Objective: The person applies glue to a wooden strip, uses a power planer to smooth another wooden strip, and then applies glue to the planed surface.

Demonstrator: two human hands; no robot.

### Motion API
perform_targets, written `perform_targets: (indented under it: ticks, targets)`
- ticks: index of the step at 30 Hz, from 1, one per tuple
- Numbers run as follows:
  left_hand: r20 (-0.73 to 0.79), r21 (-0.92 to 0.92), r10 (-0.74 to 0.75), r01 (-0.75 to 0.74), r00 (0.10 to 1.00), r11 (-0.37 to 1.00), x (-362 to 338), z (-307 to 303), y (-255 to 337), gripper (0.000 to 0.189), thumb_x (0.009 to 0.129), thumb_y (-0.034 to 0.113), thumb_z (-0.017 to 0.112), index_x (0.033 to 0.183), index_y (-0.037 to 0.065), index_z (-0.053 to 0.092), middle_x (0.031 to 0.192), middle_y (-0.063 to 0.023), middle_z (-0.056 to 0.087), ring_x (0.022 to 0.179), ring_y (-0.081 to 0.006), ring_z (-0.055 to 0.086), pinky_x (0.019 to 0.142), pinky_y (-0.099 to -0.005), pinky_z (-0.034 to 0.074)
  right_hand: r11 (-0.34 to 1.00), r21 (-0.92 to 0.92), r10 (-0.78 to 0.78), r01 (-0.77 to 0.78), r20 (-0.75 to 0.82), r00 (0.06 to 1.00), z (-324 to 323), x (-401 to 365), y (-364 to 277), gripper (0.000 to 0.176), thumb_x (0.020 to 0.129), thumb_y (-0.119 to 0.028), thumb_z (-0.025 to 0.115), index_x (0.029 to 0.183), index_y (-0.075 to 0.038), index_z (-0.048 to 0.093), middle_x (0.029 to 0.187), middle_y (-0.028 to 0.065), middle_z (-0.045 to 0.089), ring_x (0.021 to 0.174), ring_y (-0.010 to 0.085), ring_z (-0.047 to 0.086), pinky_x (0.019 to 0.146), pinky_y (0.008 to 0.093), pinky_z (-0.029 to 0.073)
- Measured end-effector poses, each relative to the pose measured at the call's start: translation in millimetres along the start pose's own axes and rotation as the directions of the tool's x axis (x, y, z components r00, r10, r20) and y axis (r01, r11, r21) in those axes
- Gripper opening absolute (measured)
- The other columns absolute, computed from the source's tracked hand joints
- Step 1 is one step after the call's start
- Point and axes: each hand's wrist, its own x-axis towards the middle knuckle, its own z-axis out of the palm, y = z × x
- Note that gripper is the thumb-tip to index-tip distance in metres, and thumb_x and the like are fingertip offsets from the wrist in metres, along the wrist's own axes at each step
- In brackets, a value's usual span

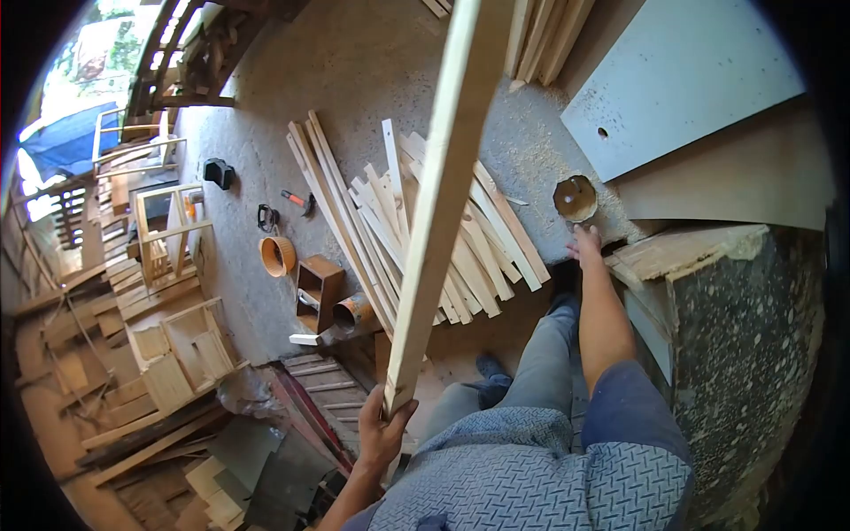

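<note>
Spreading beneath everything, the grey concrete floor (266, 80) carries the whole scene, dusted with sawdust toward the right. A pale flat panel (682, 80) lies at the upper right, overlapping a brown sheet (735, 173). On the floor in the middle, a pile of wooden strips (482, 257) fans out, many of them crossing one another. Above the pile, a long wooden beam (440, 186) slants from the lower middle up past the top edge of the view. The left hand (385, 429) is closed around its near end, thumb on one side and fingers on the other. To the left of the strips stand an open wooden box (320, 288) and, just beside it, a round orange-brown container (277, 256). The right hand (584, 244) is open, fingers slightly spread, right by a round disc-like piece (575, 199); whether they touch, I cannot tell. Smallest is a hammer-like tool (298, 203) with an orange handle, lying near the strips.
</note>
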Motion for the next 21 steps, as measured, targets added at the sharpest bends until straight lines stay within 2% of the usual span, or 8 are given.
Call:
perform_targets:
  ticks: [2, 6, 9, 13, 15, 17, 19, 21]
  targets:
    - [-0.041, 0.194, 0.289, -0.276, 0.956, 0.941, -6.0, -9.0, -6.5, 0.03, 0.081, 0.016, 0.077, 0.105, 0.003, 0.064, 0.089, -0.01, 0.061, 0.082, -0.029, 0.054, 0.076, -0.0388, 0.042, 0.988, -0.112, -0.096, 0.105, 0.084, 0.992, -6.9, -34.0, 29.6, 0.059, 0.096, -0.023, 0.06, 0.146, -0.015, 0.03, 0.103, 0.009, 0.065, 0.064, 0.0193, 0.066, 0.048, 0.033, 0.051]
    - [-0.064, 0.282, 0.645, -0.606, 0.762, 0.744, -15.4, -39.7, -39.6, 0.024, 0.083, 0.018, 0.075, 0.1, 0.006, 0.064, 0.089, -0.0101, 0.061, 0.081, -0.0294, 0.055, 0.078, -0.0393, 0.039, 0.938, -0.277, -0.142, 0.207, 0.236, 0.961, -41.3, -136.6, 97.3, 0.039, 0.095, -0.023, 0.064, 0.131, -0.012, 0.052, 0.089, 0.0039, 0.065, 0.062, 0.0129, 0.064, 0.047, 0.0278, 0.05]
    - [0.005, 0.26, 0.679, -0.657, 0.734, 0.708, -31.3, -69.3, -64.7, 0.025, 0.079, 0.015, 0.078, 0.099, 0.006, 0.065, 0.091, -0.012, 0.063, 0.085, -0.0287, 0.06, 0.078, -0.0381, 0.043, 0.887, -0.382, -0.194, 0.26, 0.205, 0.959, -97.0, -206.1, 186.0, 0.028, 0.095, -0.026, 0.064, 0.119, -0.011, 0.06, 0.086, 0.0037, 0.065, 0.061, 0.0127, 0.063, 0.047, 0.0273, 0.049]
    - [0.137, 0.141, 0.764, -0.775, 0.631, 0.616, -46.0, -90.4, -106.7, 0.023, 0.083, 0.016, 0.077, 0.099, 0.004, 0.066, 0.09, -0.0103, 0.064, 0.082, -0.024, 0.061, 0.075, -0.0362, 0.046, 0.951, -0.289, -0.123, 0.107, -0.038, 0.992, -181.9, -292.5, 338.9, 0.026, 0.094, -0.026, 0.064, 0.116, -0.011, 0.06, 0.086, 0.0041, 0.065, 0.062, 0.0154, 0.063, 0.05, 0.0316, 0.052]
    - [0.251, -0.1, 0.723, -0.726, 0.643, 0.68, -47.4, -85.3, -118.7, 0.028, 0.084, 0.024, 0.077, 0.096, 0.002, 0.063, 0.082, -0.0105, 0.062, 0.074, -0.0278, 0.062, 0.066, -0.0391, 0.048, 0.978, -0.209, -0.051, 0.016, -0.165, 0.985, -214.7, -338.3, 406.7, 0.026, 0.095, -0.026, 0.062, 0.116, -0.01, 0.061, 0.087, 0.0054, 0.066, 0.064, 0.017, 0.064, 0.052, 0.0332, 0.053]
    - [0.471, -0.333, 0.579, -0.474, 0.666, 0.815, -80.8, -85.2, -98.7, 0.026, 0.086, 0.018, 0.076, 0.094, -0.001, 0.06, 0.072, -0.0045, 0.057, 0.067, -0.0101, 0.051, 0.057, -0.0291, 0.044, 0.995, -0.043, 0.07, -0.087, -0.308, 0.949, -250.2, -389.4, 478.5, 0.026, 0.095, -0.025, 0.061, 0.116, -0.01, 0.061, 0.088, 0.0067, 0.067, 0.065, 0.0185, 0.065, 0.053, 0.0348, 0.053]
    - [0.513, -0.215, 0.714, -0.733, 0.478, 0.645, -81.5, -66.2, -109.9, 0.025, 0.086, 0.016, 0.075, 0.092, -0.001, 0.058, 0.072, -0.0046, 0.058, 0.069, -0.0089, 0.047, 0.058, -0.0285, 0.042, 0.992, -0.098, 0.032, -0.08, -0.417, 0.908, -271.8, -433.2, 537.3, 0.027, 0.096, -0.024, 0.056, 0.117, -0.008, 0.06, 0.093, 0.0097, 0.068, 0.068, 0.021, 0.067, 0.054, 0.0361, 0.053]
    - [0.632, -0.286, 0.657, -0.664, 0.41, 0.69, -102.6, -52.4, -109.3, 0.025, 0.087, 0.015, 0.074, 0.09, -0.001, 0.056, 0.073, -0.0051, 0.058, 0.071, -0.0095, 0.047, 0.06, -0.0295, 0.043, 0.993, 0.117, 0.078, -0.023, -0.487, 0.87, -281.2, -475.2, 585.9, 0.029, 0.095, -0.024, 0.055, 0.117, -0.006, 0.06, 0.096, 0.0114, 0.069, 0.07, 0.0214, 0.067, 0.056, 0.037, 0.054]
